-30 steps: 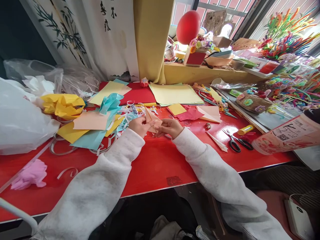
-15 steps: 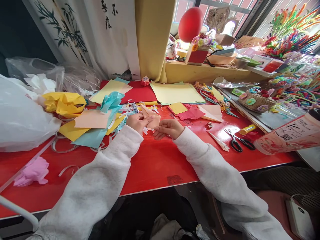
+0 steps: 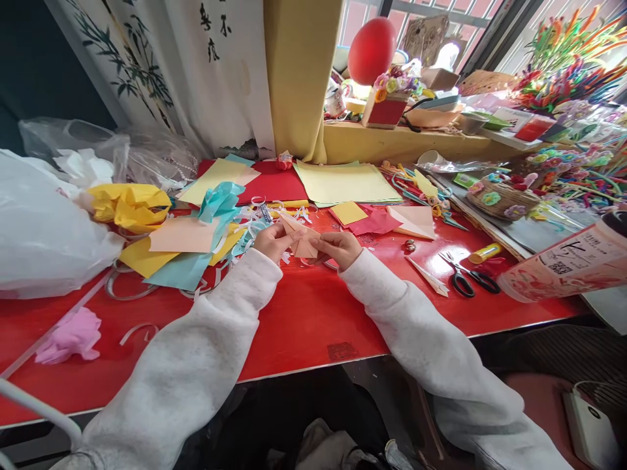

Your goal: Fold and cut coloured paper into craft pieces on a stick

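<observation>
A folded piece of peach paper (image 3: 304, 245) is held up between my two hands, just above the red table (image 3: 304, 320). My left hand (image 3: 272, 243) pinches its left side, thumb on the near face. On its right edge the thumb and fingers of my right hand (image 3: 339, 249) are closed. Crease lines run across the paper. White and blue paper strips (image 3: 252, 228) lie behind my left hand. Right of my right hand are a yellow square (image 3: 349, 212), crumpled pinkish-red paper (image 3: 376, 220) and another folded peach paper (image 3: 414, 220).
Scissors (image 3: 467, 274), a yellow glue-like tube (image 3: 484, 253) and a printed pink cup (image 3: 563, 261) sit at the right. Coloured sheets (image 3: 183, 235), a white plastic bag (image 3: 49, 228) and pink crumpled paper (image 3: 71, 336) lie left. Pale yellow sheets (image 3: 347, 181) lie at the back.
My right hand has come up to the peach paper and now grips its right edge; before, its fingers were just below and beside it. The paper appears more spread out.
</observation>
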The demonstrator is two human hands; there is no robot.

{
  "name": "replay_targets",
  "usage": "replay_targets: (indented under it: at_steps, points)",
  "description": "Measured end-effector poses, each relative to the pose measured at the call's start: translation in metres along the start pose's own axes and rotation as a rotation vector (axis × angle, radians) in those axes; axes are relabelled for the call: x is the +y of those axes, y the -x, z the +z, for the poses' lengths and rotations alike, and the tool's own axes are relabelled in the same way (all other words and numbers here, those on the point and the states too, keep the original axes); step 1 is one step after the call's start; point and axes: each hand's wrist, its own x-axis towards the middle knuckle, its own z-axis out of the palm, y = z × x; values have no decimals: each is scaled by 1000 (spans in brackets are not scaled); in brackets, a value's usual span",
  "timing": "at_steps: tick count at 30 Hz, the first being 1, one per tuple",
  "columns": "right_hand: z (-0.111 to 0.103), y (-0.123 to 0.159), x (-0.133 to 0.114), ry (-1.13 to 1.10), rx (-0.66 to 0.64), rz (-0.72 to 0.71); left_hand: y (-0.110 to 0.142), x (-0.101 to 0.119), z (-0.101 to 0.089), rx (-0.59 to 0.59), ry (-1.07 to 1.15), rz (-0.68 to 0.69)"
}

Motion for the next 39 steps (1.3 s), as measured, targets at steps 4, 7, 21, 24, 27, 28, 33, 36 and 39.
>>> replay_targets:
  at_steps: [4,7,21,24,27,28,33,36,39]
  points:
    - [2,-2,-1,-120,-34,50,-4,-7,-2,96,55,71]
    - [5,-3,0,-182,-22,56,-7,-14,-2,125,51,65]
    - [-15,-9,2,-28,-11,-116,6,10,1,-40,146,-72]
    - [-16,-8,0,-47,32,-128,8,13,0,-80,144,-88]
    - [-20,-7,-2,-56,69,-125,8,12,-2,-89,146,-95]
    - [-21,-7,-2,-58,69,-124,8,12,-2,-80,144,-93]
    - [-21,-6,-3,-111,30,-94,12,16,-1,-56,76,-74]
    - [-18,-4,-5,-152,-16,-58,15,21,0,-41,9,-95]
    - [-17,-4,-5,-175,-36,-34,16,22,-1,-28,-4,-101]
